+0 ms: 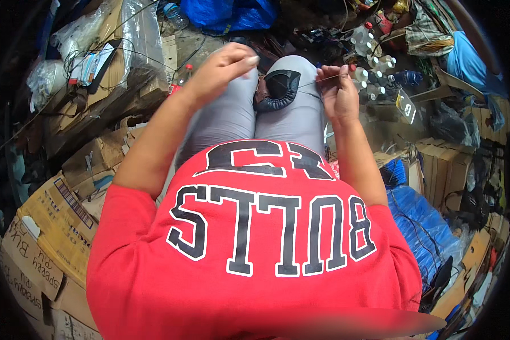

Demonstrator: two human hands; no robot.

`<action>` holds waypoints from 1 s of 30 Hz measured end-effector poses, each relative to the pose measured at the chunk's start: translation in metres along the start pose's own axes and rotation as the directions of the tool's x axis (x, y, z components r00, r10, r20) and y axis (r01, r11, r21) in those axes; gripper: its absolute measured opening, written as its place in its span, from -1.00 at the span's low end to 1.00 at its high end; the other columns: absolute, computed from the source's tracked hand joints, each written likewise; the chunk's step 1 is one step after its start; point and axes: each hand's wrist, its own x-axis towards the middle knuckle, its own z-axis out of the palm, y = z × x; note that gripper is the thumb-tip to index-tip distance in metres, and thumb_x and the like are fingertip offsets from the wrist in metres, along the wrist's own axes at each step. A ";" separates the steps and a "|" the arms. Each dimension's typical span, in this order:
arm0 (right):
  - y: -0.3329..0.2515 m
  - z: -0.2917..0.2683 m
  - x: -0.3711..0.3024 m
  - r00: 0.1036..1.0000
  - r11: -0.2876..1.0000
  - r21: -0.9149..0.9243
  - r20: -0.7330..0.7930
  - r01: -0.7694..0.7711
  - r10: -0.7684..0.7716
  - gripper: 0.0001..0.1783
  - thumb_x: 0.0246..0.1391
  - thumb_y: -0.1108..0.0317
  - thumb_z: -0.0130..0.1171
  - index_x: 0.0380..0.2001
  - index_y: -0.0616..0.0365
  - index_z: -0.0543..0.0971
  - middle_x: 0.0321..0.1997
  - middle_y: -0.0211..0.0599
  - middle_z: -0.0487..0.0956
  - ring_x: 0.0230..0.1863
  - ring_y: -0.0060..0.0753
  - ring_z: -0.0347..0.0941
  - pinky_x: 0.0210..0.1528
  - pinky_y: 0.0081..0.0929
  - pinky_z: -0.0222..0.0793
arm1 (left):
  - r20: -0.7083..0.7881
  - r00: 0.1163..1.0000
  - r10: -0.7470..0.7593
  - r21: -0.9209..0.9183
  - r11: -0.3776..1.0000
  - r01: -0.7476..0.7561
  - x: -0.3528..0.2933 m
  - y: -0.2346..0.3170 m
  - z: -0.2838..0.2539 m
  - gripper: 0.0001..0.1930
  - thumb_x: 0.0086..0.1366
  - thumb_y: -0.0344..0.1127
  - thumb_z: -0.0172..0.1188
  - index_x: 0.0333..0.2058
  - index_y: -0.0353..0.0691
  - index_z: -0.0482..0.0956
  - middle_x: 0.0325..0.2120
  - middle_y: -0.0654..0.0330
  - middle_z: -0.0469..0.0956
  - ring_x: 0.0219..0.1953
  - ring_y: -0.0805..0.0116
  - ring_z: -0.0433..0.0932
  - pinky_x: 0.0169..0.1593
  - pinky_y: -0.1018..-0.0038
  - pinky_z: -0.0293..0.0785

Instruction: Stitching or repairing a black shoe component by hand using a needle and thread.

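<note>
On my grey-trousered lap lies a black shoe upper (282,95) with a gathered, stitched rim and a dark opening; part of its left side looks brown. Neither hand touches it. My left hand (228,69) is raised above my left thigh, fingers curled and pinched together; whatever they hold, if anything, is too small to make out. Beside my right knee, my right hand (341,93) has its palm turned up, thumb and forefinger pinched on a fine thread (330,78). The thread appears to run toward the shoe upper, though its full path is too faint to follow.
Several plastic bottles (374,76) with white and red caps stand close beyond my right hand. Cardboard boxes (56,226) crowd the left, with clear plastic sheeting (144,42) above them. Blue plastic (422,224) lies by my right elbow, and a blue bag (232,14) sits ahead.
</note>
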 end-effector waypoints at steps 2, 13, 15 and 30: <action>0.000 0.016 -0.004 0.978 0.937 0.282 0.075 -0.208 0.195 -0.58 0.21 0.01 -0.13 -0.43 0.16 0.48 -0.35 -0.18 0.52 -0.25 -0.22 0.44 -0.08 -0.26 0.33 | -0.035 0.999 0.020 -0.565 0.824 -0.036 0.011 0.015 0.027 -0.71 0.28 -0.16 0.03 -0.34 -0.30 0.55 -0.54 0.13 0.46 -0.27 0.34 0.46 -0.07 0.49 0.32; -0.022 -0.021 -0.025 0.904 0.932 -0.112 0.228 -0.344 0.361 -0.64 0.21 0.10 -0.08 -0.54 0.11 0.44 -0.48 -0.35 0.48 -0.33 -0.32 0.46 -0.04 -0.26 0.31 | 0.096 0.982 -0.163 -0.823 0.542 0.170 0.019 -0.015 0.009 -0.58 0.37 -0.07 -0.15 -0.64 -0.15 0.32 -0.66 0.24 0.35 -0.51 0.39 0.44 -0.20 0.40 0.36; -0.043 -0.048 -0.022 0.888 0.842 -0.445 0.188 -0.304 0.420 -0.63 0.18 0.11 -0.01 -0.24 0.23 0.51 -0.26 -0.26 0.56 -0.13 -0.29 0.48 0.00 -0.30 0.33 | -0.051 0.991 -0.125 -0.507 0.858 0.083 0.018 -0.025 -0.022 -0.60 0.37 -0.07 -0.14 -0.47 -0.24 0.48 -0.52 0.17 0.49 -0.38 0.38 0.52 -0.29 0.48 0.38; -0.031 0.046 0.008 0.786 0.159 -0.953 0.303 0.258 0.539 -0.67 0.07 0.15 0.17 -0.55 0.22 0.48 -0.61 -0.61 0.34 -0.54 -0.75 0.15 -0.52 -0.64 0.10 | 0.281 0.937 0.207 0.551 0.765 -0.334 -0.005 -0.010 0.054 -0.68 -0.04 -0.35 0.26 -0.25 -0.18 0.45 -0.29 0.12 0.45 -0.26 0.02 0.48 -0.24 0.22 0.43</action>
